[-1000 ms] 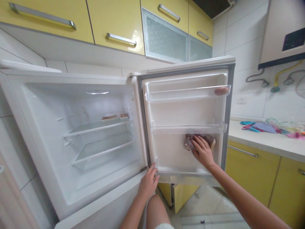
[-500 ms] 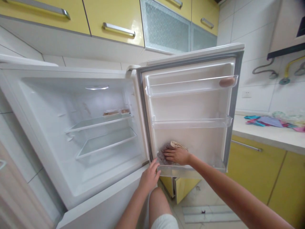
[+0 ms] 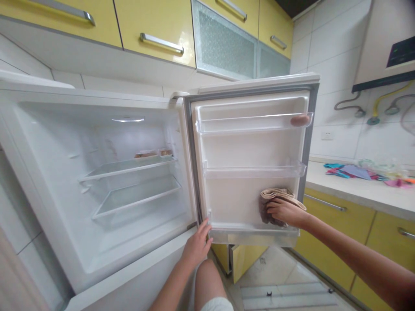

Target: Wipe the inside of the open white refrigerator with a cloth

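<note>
My right hand [image 3: 285,213] is closed on a folded brown-and-beige cloth [image 3: 270,195]. It presses the cloth against the inner face of the refrigerator door [image 3: 233,198], low down near the outer edge, just above the clear bottom door bin [image 3: 256,237]. At the hinge-side end of that bin rests my left hand [image 3: 196,244], its fingers stretched out and apart against the edge. The door stands wide open. Higher on it are two more clear bins, and the top bin [image 3: 246,123] has an oval brownish thing [image 3: 300,120] at its right end.
Left of the door is the open refrigerator compartment [image 3: 52,181] with two glass shelves; small packages [image 3: 146,153] sit on the upper one. Yellow cabinets [image 3: 155,17] hang above. A counter [image 3: 353,190] on the right carries colourful cloths [image 3: 355,172]. Below, a yellow cabinet door [image 3: 246,261] stands ajar.
My right hand has moved the cloth from the hinge side of the door's lower inner face to its outer side. My left hand keeps its place at the bin's edge. The view has shifted slightly.
</note>
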{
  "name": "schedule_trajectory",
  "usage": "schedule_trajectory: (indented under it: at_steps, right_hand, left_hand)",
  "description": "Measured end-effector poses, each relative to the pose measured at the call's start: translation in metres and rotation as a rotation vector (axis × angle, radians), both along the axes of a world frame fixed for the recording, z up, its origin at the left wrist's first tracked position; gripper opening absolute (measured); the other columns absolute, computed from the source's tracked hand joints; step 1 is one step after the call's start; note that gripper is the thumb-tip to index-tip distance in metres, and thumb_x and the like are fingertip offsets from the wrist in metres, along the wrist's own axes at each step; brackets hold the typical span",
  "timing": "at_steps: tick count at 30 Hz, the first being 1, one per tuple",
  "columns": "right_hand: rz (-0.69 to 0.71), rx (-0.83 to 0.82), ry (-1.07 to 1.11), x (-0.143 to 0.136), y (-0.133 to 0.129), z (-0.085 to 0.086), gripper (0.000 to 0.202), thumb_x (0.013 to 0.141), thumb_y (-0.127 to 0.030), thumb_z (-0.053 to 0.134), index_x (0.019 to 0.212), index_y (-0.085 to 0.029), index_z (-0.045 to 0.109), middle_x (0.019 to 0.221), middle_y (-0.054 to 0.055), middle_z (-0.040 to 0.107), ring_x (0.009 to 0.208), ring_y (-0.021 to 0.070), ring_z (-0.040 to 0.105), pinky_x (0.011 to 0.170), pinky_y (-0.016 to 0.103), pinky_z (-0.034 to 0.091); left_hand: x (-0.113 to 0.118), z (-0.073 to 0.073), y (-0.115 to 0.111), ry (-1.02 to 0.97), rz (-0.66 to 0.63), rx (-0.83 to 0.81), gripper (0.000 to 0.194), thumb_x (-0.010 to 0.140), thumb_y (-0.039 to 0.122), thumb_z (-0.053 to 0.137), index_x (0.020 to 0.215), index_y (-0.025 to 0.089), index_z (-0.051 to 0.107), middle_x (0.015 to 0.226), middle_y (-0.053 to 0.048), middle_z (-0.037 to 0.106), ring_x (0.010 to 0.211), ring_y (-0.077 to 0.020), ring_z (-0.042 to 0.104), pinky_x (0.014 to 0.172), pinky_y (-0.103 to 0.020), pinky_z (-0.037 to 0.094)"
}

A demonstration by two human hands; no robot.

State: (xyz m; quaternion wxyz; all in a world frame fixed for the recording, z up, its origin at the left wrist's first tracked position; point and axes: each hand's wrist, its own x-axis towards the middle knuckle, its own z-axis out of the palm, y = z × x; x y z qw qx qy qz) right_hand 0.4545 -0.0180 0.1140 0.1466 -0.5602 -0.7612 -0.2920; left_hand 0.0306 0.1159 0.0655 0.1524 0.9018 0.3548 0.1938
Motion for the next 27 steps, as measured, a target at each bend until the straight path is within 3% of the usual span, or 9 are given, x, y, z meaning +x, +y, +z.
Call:
schedule_trajectory:
  at_steps: [3,5,9,14,17,21,24,27]
  right_hand:
    - [0.076,-0.096,-0.039,0.013,-0.007,0.012,0.017,0.089,-0.025,0.061,0.083,-0.034,0.074,0.111,-0.001,0.077,0.118,0.0184,0.063,0.107,0.037,0.048]
    - [0.043,-0.054,-0.023,0.013,-0.007,0.02,0.025,0.091,-0.02,0.056,0.098,-0.034,0.075,0.122,-0.002,0.075,0.124,0.0211,0.06,0.109,0.044,0.046]
    - [-0.183,0.237,0.089,-0.008,0.003,0.033,0.042,0.094,-0.014,0.047,0.127,-0.03,0.067,0.14,0.001,0.066,0.132,0.0251,0.055,0.113,0.049,0.041]
    - [-0.461,0.44,0.256,-0.052,0.017,0.034,0.045,0.093,-0.017,0.045,0.135,-0.022,0.06,0.144,0.008,0.062,0.13,0.0298,0.054,0.101,0.045,0.05]
    - [-0.619,0.49,0.439,-0.072,0.021,0.026,0.045,0.092,-0.021,0.046,0.136,-0.022,0.055,0.147,0.011,0.058,0.126,0.0317,0.056,0.09,0.043,0.055]
    - [-0.783,0.496,0.709,-0.083,0.027,0.005,0.045,0.09,-0.032,0.049,0.133,-0.02,0.053,0.141,0.021,0.055,0.107,0.0364,0.066,0.077,0.049,0.056]
    - [-0.883,0.478,0.864,-0.082,0.032,-0.018,0.047,0.089,-0.041,0.048,0.129,-0.017,0.055,0.119,0.025,0.062,0.086,0.0345,0.072,0.071,0.051,0.057]
    - [-0.92,0.395,0.911,-0.075,0.034,-0.037,0.048,0.087,-0.046,0.049,0.122,-0.014,0.061,0.09,0.023,0.068,0.066,0.0322,0.071,0.063,0.052,0.056]
  left_hand:
    - [0.0,-0.001,0.001,-0.012,-0.011,-0.002,0.045,0.091,0.023,0.047,0.136,0.027,0.053,0.167,-0.005,0.033,0.135,-0.0243,0.056,0.106,-0.039,0.051]
    - [0.0,-0.001,0.0,-0.018,-0.007,-0.008,0.045,0.091,0.023,0.047,0.135,0.028,0.053,0.167,-0.005,0.033,0.134,-0.0242,0.057,0.107,-0.039,0.051]
    - [0.002,-0.004,0.0,-0.042,0.003,-0.011,0.044,0.091,0.022,0.047,0.135,0.026,0.054,0.168,-0.006,0.032,0.135,-0.0242,0.057,0.108,-0.04,0.05]
    - [0.003,-0.006,0.002,-0.055,0.004,-0.016,0.043,0.091,0.024,0.049,0.134,0.027,0.055,0.167,-0.006,0.033,0.132,-0.0234,0.058,0.108,-0.039,0.05]
    - [0.003,-0.005,0.002,-0.065,0.004,-0.024,0.043,0.092,0.024,0.048,0.134,0.025,0.055,0.167,-0.008,0.034,0.123,-0.0217,0.064,0.106,-0.038,0.05]
    - [0.004,-0.005,0.001,-0.081,0.002,-0.045,0.041,0.092,0.025,0.049,0.132,0.026,0.055,0.166,-0.009,0.034,0.107,-0.0188,0.07,0.103,-0.038,0.052]
    - [0.004,-0.007,0.001,-0.107,-0.002,-0.042,0.04,0.091,0.025,0.049,0.13,0.026,0.056,0.166,-0.008,0.036,0.113,-0.0198,0.068,0.104,-0.038,0.051]
    - [0.005,-0.008,0.0,-0.124,-0.003,-0.048,0.041,0.091,0.025,0.048,0.132,0.027,0.055,0.165,-0.008,0.036,0.104,-0.0182,0.07,0.103,-0.038,0.052]
